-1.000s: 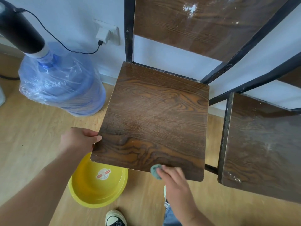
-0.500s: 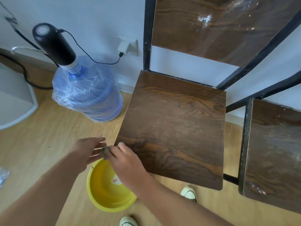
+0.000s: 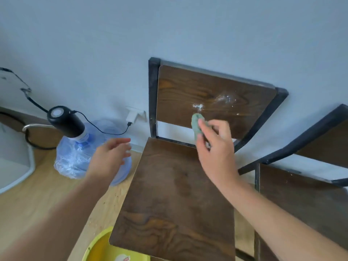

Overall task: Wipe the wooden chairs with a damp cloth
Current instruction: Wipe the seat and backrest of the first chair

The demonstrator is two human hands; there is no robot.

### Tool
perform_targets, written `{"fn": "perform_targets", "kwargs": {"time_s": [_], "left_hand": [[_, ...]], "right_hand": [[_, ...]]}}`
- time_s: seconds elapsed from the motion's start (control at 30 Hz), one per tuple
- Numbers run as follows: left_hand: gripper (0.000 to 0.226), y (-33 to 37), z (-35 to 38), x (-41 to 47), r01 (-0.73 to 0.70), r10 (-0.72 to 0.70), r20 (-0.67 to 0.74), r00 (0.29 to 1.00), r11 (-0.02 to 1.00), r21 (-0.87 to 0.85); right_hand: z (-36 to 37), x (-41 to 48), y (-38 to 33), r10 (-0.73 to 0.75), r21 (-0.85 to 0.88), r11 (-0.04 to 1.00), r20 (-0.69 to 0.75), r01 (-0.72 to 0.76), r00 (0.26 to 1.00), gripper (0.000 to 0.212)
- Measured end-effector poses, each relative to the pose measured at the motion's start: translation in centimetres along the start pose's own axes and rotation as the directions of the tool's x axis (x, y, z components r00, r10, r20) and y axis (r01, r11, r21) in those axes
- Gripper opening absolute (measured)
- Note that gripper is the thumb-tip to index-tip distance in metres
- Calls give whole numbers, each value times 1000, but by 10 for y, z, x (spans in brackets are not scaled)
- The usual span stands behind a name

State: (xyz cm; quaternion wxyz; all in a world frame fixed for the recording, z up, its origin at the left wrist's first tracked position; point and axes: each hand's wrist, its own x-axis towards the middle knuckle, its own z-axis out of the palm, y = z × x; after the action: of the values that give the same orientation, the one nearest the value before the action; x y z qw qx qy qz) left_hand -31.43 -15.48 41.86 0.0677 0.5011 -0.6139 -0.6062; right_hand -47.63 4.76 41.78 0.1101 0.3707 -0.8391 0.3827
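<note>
Cloth (image 3: 195, 123), soft and wadded, sits pinched in the right hand (image 3: 216, 147) below the backrest's white smear (image 3: 197, 106); left hand (image 3: 111, 159) hangs spread, empty.

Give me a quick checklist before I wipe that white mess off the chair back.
1. Green cloth in right hand: ok.
2. Cloth touching the backrest: cannot tell.
3. White residue above the cloth, unobstructed: ok.
4. Left hand steadying the chair: not ok, it hangs open beside the seat.
5. Yellow basin within reach for rinsing: ok.
6. Cloth damp: cannot tell.
</note>
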Motion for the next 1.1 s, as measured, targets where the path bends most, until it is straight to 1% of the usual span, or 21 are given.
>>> {"fn": "perform_targets", "kwargs": {"time_s": [0.1, 0.17, 0.2, 0.27, 0.33, 0.37, 0.4, 0.5, 0.53, 0.6, 0.67, 0.7, 0.73, 0.77, 0.87, 0.9, 0.93, 0.97, 1.0, 1.07, 1.1], "left_hand": [[25, 56, 34, 20, -118, 117, -14, 993, 978, -172], [28, 85, 50, 32, -172, 159, -73, 984, 956, -237], [29, 97, 56, 38, -190, 170, -98, 981, 946, -262], [36, 118, 67, 46, -214, 185, -124, 975, 934, -287], [49, 133, 79, 49, -209, 178, -133, 975, 937, -280], [56, 138, 85, 51, -204, 170, -144, 975, 942, -268], [62, 142, 90, 53, -203, 164, -168, 972, 946, -252], [61, 153, 100, 64, -199, 141, -267, 953, 958, -206], [57, 156, 101, 68, -187, 129, -288, 949, 965, -185], [53, 161, 100, 76, -156, 103, -302, 948, 975, -156], [50, 163, 99, 81, -138, 87, -301, 950, 978, -154], [48, 164, 99, 82, -133, 82, -302, 950, 979, -154], [46, 163, 100, 83, -130, 79, -308, 948, 980, -149], [44, 164, 100, 83, -132, 82, -320, 944, 982, -137], [41, 166, 102, 82, -136, 89, -342, 936, 984, -117], [41, 167, 101, 82, -131, 84, -340, 937, 984, -119], [41, 168, 99, 81, -126, 80, -335, 939, 985, -116], [42, 169, 97, 81, -120, 78, -326, 942, 987, -109], [43, 169, 95, 81, -115, 76, -316, 946, 988, -105], [44, 171, 92, 80, -113, 78, -300, 951, 988, -102], [45, 171, 91, 80, -114, 80, -293, 953, 988, -102]], "right_hand": [[-22, 80, 24, -398, -290, 863, 117, 415, 910, 46], [-21, 110, 46, -569, -435, 630, 305, 643, 764, 39], [-18, 115, 61, -626, -429, 517, 401, 741, 669, 30], [-17, 105, 90, -629, -322, 331, 625, 887, 462, 12], [-27, 91, 106, -506, -159, 148, 836, 976, 213, 8], [-30, 94, 106, -481, -124, 111, 862, 986, 163, 9], [-29, 103, 98, -529, -134, 125, 829, 983, 181, 9], [-11, 144, 60, -717, -284, 306, 559, 909, 416, 15], [-4, 148, 53, -731, -289, 319, 532, 903, 428, 15], [7, 133, 67, -740, -225, 209, 600, 952, 305, 11], [-1, 103, 93, -609, -86, 75, 785, 993, 114, 10], [-10, 97, 99, -531, -40, 73, 844, 997, 73, 9], [-16, 99, 99, -507, -38, 99, 858, 994, 83, 8], [-17, 109, 92, -551, -67, 127, 825, 990, 127, 7], [5, 154, 44, -747, -245, 260, 562, 934, 355, 10], [16, 164, 29, -772, -267, 307, 492, 914, 403, 11], [27, 167, 20, -779, -253, 322, 477, 912, 407, 11], [36, 163, 21, -780, -211, 286, 515, 935, 355, 8], [40, 154, 29, -750, -159, 204, 609, 966, 259, 5], [26, 127, 57, -543, -15, 35, 839, 999, 31, 9], [10, 118, 71, -417, 38, 31, 908, 999, -22, 10]]}}
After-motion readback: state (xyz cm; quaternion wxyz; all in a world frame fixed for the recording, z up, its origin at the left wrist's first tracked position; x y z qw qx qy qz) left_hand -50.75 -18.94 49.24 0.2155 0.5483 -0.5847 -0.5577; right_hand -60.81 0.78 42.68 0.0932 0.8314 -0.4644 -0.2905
